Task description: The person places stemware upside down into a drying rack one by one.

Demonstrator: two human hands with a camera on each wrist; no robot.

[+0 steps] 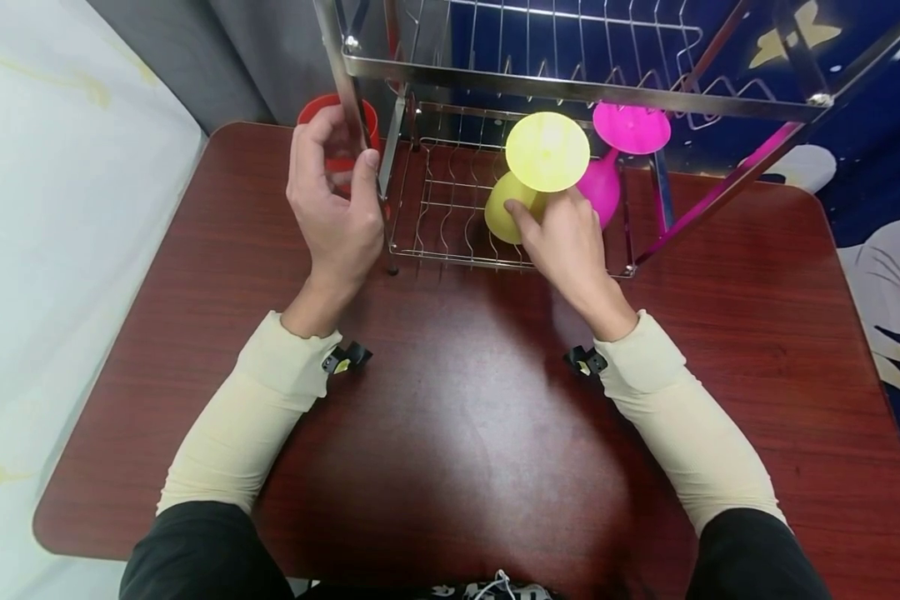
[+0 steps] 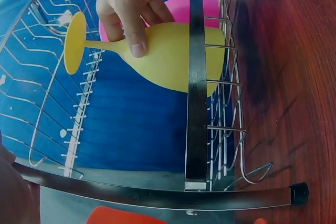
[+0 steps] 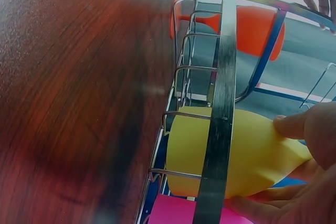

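A yellow plastic goblet (image 1: 547,152) stands upside down on the lower tier of the wire dish rack (image 1: 457,257). My right hand (image 1: 572,242) grips it by the narrow part of its bowl near the stem, thumb on one side (image 3: 294,127). Beside it, on the right, a pink goblet (image 1: 632,129) is also upside down, partly hidden behind the hand and the yellow one. My left hand (image 1: 337,196) holds the rack's left front post (image 1: 354,108) between thumb and fingers. Behind that hand, outside the rack, a red goblet (image 3: 257,32) stands upright.
The rack's upper wire tier (image 1: 570,17) hangs over the goblets, with a metal front bar (image 1: 585,90). The rack stands at the back of a reddish-brown table (image 1: 450,400). Grey cloth (image 1: 247,50) and a dark blue patterned cloth (image 1: 862,150) lie behind it.
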